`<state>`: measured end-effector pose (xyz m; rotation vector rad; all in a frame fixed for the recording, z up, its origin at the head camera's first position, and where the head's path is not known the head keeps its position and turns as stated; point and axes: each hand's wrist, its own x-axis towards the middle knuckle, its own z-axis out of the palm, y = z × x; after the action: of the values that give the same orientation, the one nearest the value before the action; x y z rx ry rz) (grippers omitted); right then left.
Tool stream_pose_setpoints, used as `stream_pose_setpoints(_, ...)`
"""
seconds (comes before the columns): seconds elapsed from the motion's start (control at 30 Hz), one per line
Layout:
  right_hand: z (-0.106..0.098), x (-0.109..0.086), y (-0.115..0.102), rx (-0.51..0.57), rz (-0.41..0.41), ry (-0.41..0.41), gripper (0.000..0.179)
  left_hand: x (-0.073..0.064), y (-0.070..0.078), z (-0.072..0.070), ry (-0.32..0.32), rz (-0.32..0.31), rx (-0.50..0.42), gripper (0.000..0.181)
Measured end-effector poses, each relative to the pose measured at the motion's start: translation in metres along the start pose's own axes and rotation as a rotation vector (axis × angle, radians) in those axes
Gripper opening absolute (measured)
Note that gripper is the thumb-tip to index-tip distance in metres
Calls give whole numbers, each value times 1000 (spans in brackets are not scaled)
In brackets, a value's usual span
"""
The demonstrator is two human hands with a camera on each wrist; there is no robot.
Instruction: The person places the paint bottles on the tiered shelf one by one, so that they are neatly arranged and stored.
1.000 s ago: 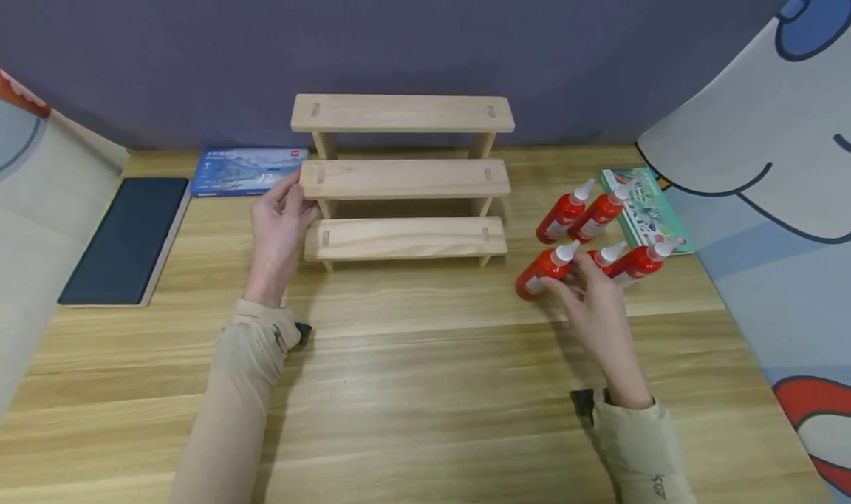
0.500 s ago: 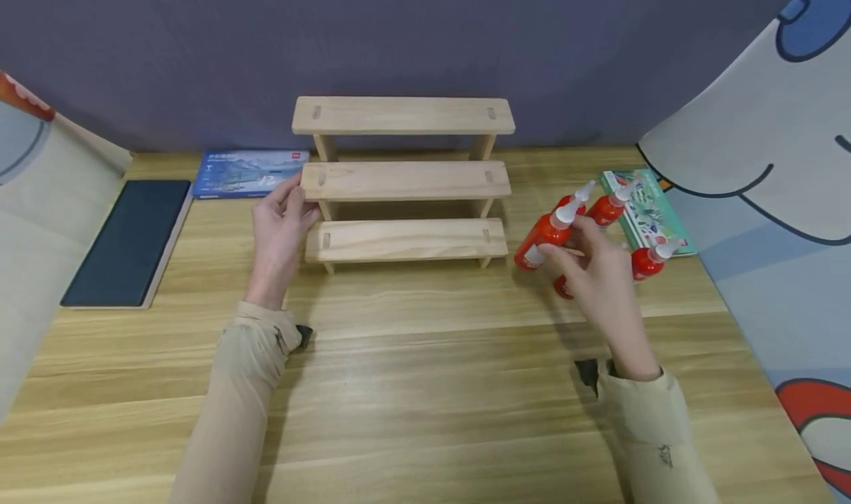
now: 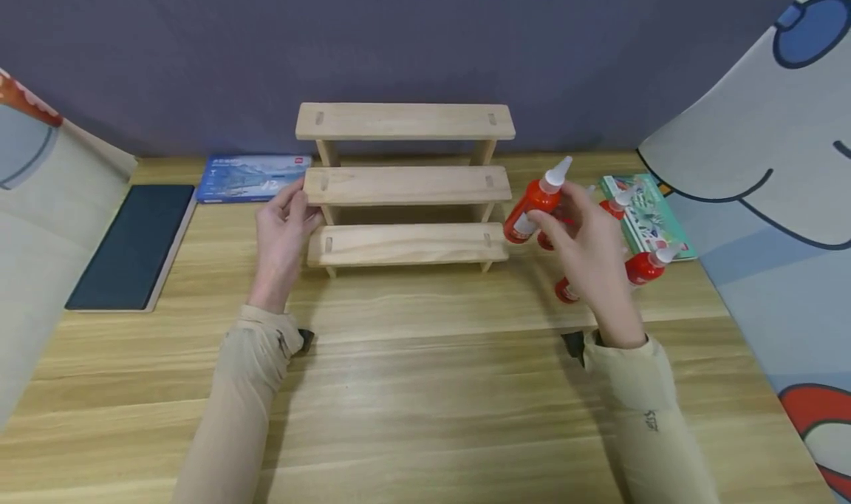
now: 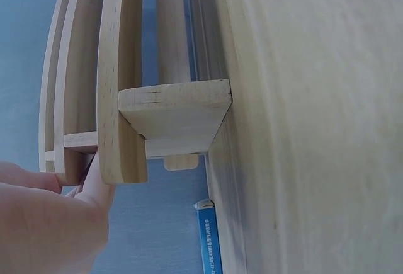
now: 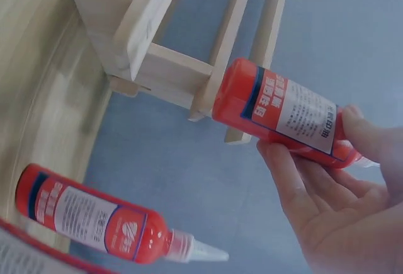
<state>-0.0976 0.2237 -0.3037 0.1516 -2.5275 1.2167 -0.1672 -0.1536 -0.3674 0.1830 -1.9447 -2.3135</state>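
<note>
While right grip [image 3: 590,253] holds red bottle [image 3: 534,202], other bottles [image 3: 643,269] partly hidden; left grip [image 3: 279,242] pinches wooden rack [image 3: 407,185].

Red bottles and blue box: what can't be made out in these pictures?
Head: the right hand covers most of one red bottle.
Head: fine print on the held bottle is too small to read.
Right wrist: the lower-left bottle is cut off by the frame edges.
Left wrist: the bottom edge cuts off the blue box.
</note>
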Motion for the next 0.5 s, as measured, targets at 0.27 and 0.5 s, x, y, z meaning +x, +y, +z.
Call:
stream_pose_setpoints(0.27, 13, 22, -6, 102, 0, 37, 50, -1, 0, -1, 5, 13, 35, 44)
stream_pose_setpoints(0.5, 20, 43, -12, 115, 19, 67, 48, -1, 0, 0, 0, 20, 22, 44)
